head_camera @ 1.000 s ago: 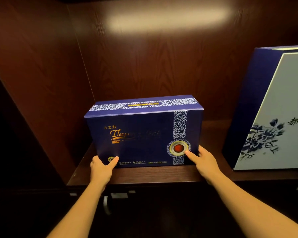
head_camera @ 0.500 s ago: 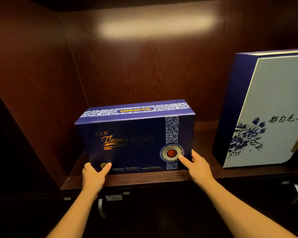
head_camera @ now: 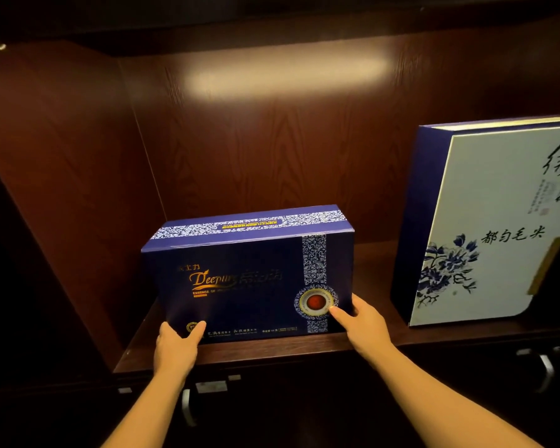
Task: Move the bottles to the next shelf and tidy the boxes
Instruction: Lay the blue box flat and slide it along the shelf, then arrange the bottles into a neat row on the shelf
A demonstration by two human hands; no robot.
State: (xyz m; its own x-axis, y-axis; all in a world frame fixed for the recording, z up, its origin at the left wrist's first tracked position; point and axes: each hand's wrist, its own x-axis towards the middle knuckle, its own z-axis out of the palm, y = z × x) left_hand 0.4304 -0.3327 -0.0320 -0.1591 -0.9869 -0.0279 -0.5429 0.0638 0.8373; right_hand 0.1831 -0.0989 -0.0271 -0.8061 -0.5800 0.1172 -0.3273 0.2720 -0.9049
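Note:
A dark blue gift box (head_camera: 240, 279) with gold lettering and a red seal stands on the wooden shelf (head_camera: 375, 263), near the left wall. My left hand (head_camera: 175, 347) touches its lower left corner with straight fingers. My right hand (head_camera: 362, 324) presses the lower right corner, the forefinger pointing at the seal. A taller white and blue box (head_camera: 485, 227) with a flower print and black calligraphy stands upright at the right of the shelf. No bottle is in view.
The compartment's left wall (head_camera: 65, 195) and back panel (head_camera: 288, 140) are dark wood. Below the shelf edge are cabinet doors with metal handles (head_camera: 186, 412), (head_camera: 545, 371). A gap of bare shelf lies between the two boxes.
The view has shifted, so the white box shows more fully at the right. Both hands stay on the blue box's lower corners; the box looks pushed slightly further in.

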